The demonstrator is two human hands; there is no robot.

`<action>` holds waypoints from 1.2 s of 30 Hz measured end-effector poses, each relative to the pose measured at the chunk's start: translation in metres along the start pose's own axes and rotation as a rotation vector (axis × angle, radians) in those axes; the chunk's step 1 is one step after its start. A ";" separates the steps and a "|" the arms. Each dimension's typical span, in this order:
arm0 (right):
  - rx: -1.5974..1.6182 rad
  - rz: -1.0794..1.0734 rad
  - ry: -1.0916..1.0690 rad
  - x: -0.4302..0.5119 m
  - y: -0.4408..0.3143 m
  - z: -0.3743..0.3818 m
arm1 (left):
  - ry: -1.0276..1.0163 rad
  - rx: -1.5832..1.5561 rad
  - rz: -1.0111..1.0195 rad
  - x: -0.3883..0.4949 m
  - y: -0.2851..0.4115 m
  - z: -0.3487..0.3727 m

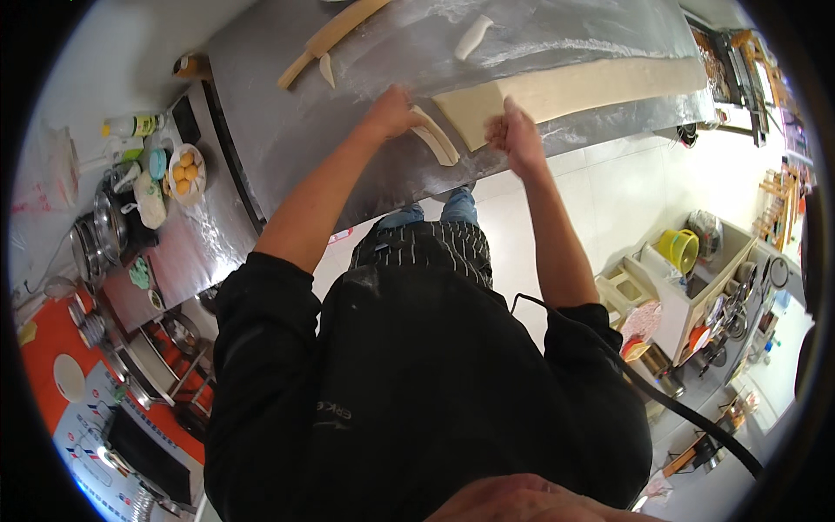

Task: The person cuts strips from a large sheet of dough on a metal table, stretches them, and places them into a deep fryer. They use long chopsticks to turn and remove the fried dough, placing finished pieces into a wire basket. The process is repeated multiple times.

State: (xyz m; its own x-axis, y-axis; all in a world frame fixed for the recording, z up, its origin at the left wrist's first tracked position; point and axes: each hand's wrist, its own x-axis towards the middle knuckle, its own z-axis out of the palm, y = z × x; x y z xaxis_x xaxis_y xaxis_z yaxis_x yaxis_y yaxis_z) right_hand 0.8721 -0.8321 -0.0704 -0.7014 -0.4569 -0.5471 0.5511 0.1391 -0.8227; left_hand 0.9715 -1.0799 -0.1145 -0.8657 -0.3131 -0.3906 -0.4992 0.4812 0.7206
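Note:
My left hand is at the upper end of a cut strip of pale dough, its fingers touching the strip. The strip lies on the floured metal worktop, with a lengthwise line along it. To the right, a long flat dough sheet stretches along the table, its near end cut at a slant. My right hand hovers by the near edge of that sheet. Its fingers are curled and blurred, so whether they hold anything is unclear.
A wooden rolling pin lies at the far left of the worktop, beside a small dough scrap. Another dough piece lies farther back. On the left side counter, a white bowl holds several yellow-orange round items. A black cable crosses my right arm.

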 end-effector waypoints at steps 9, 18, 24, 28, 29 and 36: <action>0.180 0.127 0.151 -0.057 0.079 -0.013 | -0.114 0.177 0.115 -0.032 0.028 0.007; 0.193 0.062 0.160 -0.054 0.087 -0.012 | -0.254 -0.331 -0.130 -0.039 0.025 0.024; 0.185 0.014 0.181 -0.059 0.098 -0.015 | -0.326 -0.294 -0.096 -0.054 0.045 0.018; 0.207 -0.031 0.252 -0.064 0.100 -0.009 | -0.323 -0.407 -0.114 -0.079 0.071 0.003; 0.213 -0.006 0.306 -0.066 0.097 -0.005 | -0.337 -0.530 -0.138 -0.087 0.075 -0.002; 0.579 0.106 -0.369 -0.068 0.051 0.042 | -0.253 -1.099 -0.304 -0.123 0.044 -0.029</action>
State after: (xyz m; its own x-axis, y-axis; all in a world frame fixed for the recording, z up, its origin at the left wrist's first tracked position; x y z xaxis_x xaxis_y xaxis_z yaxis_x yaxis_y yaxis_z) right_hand 0.9669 -0.8306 -0.0692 -0.4876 -0.7498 -0.4474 0.8325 -0.2447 -0.4971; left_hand 1.0567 -1.0436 -0.0183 -0.7608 -0.0614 -0.6461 -0.4935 -0.5918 0.6373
